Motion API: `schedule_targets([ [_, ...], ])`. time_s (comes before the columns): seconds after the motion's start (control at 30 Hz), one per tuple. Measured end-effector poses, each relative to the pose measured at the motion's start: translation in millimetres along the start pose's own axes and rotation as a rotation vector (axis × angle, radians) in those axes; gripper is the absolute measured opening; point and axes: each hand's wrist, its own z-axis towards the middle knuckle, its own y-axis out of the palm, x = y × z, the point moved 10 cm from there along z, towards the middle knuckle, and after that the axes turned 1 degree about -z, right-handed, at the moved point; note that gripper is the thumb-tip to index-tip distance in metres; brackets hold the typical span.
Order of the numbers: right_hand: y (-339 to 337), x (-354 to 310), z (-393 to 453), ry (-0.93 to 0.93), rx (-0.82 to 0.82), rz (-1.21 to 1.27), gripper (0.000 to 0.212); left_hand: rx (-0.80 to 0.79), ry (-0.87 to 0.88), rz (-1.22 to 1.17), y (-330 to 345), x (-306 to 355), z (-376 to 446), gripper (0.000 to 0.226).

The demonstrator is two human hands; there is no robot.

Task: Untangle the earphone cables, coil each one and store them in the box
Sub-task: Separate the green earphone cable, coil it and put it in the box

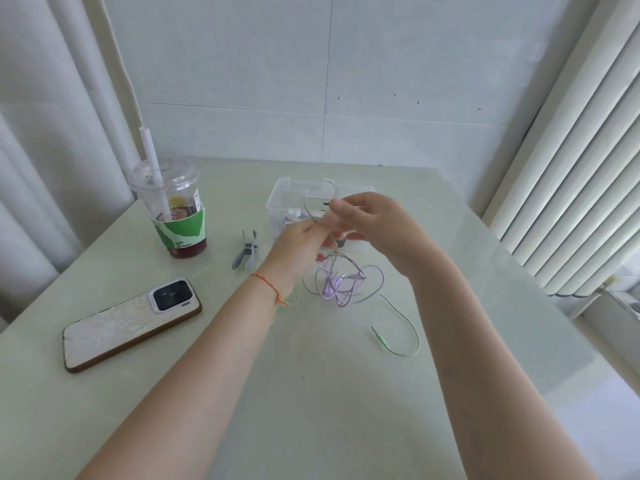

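Hands pinched a grey strand, the left hand (298,247) and right hand (374,223) lifting it above the purple tangle (341,282) on the tabletop (311,393), box (287,195) at twelve o'clock; easing loops out slowly seemed wiser than tugging.

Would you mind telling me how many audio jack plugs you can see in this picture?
1 clearly: the green plug lies on the table, near the person's right forearm, at the end of the green cable. Others may be hidden in the purple tangle or the box.
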Motion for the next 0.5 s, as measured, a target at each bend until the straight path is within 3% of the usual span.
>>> schedule_targets([
  [0.1, 3, 10, -1, 0.059, 0.024, -0.008, 0.047, 0.123, 0.059, -0.05, -19, 5, 1, 0.035],
  [0.17, 8, 5, -2, 0.014, 0.034, -0.07, 0.038, 0.093, 0.05, -0.136, -18, 5, 2, 0.037],
  [0.3, 29, -1, -6, -0.051, -0.099, -0.269, 0.004, 0.026, 0.009, -0.327, -11, 7, 0, 0.044],
  [0.43, 35, 21, -9, 0.025, -0.283, -0.787, 0.014, 0.065, 0.025, -0.469, -29, 16, 2, 0.044],
  [0.5, 24, 19, -4, 0.006, -0.178, -0.863, 0.019, 0.048, 0.022, -0.526, -29, 16, 2, 0.043],
])
